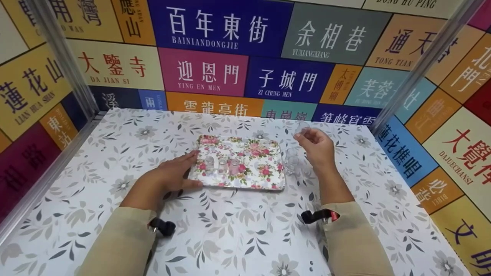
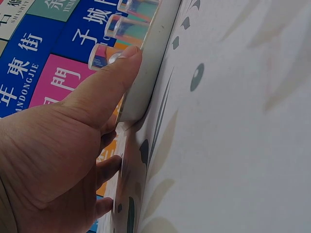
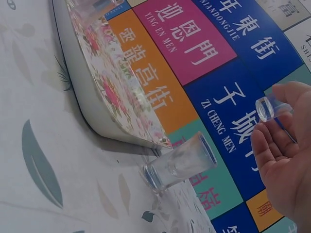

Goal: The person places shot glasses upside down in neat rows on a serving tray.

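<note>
A floral tray with a pale side wall lies on the table, and three small clear glasses stand on its left half. My left hand rests at the tray's left end, its thumb laid along the rim at the near corner. Up beyond the tray's right end, my right hand pinches a small clear shot glass between thumb and fingers, above the table. Below that hand, more clear glass stands close beside the tray's right edge; one shot glass shows plainly in the right wrist view.
A white cloth with grey leaves and flowers covers the table. Panels with coloured street-name blocks rise along the back and both sides. Clear upright posts stand at the back corners. Each wrist carries a black strap mount.
</note>
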A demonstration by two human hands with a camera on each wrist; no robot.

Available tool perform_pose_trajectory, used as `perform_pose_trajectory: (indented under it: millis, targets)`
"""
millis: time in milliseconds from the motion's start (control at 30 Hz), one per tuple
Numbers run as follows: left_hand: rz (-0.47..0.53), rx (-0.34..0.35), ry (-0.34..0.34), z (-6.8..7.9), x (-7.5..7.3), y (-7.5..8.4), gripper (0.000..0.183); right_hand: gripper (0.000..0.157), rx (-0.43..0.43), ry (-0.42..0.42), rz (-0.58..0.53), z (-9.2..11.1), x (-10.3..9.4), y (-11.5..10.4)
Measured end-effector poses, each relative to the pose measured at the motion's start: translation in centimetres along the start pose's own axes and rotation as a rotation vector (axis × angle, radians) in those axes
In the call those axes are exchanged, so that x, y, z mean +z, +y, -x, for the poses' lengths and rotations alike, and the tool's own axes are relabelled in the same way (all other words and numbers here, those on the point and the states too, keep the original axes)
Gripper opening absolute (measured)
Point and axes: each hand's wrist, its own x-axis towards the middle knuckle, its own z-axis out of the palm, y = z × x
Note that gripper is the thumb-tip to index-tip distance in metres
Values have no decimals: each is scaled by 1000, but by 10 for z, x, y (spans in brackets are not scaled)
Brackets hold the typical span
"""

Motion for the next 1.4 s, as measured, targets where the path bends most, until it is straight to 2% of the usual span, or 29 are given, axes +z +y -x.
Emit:
perform_pose_trajectory:
  millis: [333,533,633,867,1167,1400]
  targets:
    - [45,-21,-4,4,-1,1,106,43,7,-74,1,5,12,-4]
    - [13,7,-2,2,-1,0,107,43,0,-114,7,10,21,-7]
    - [1,7,-2,2,0,-1,107,42,-11,-144,-16,12,28,-10]
    - [45,-38,-5,2,1,-2,110,41,-37,-231,-83,17,49,-23]
    - [70,-24,8,1,1,-1,109,40,-79,-299,-75,31,75,-37]
    - [65,-16,-3,1,0,1,110,40,-108,-345,-142,37,89,-41]
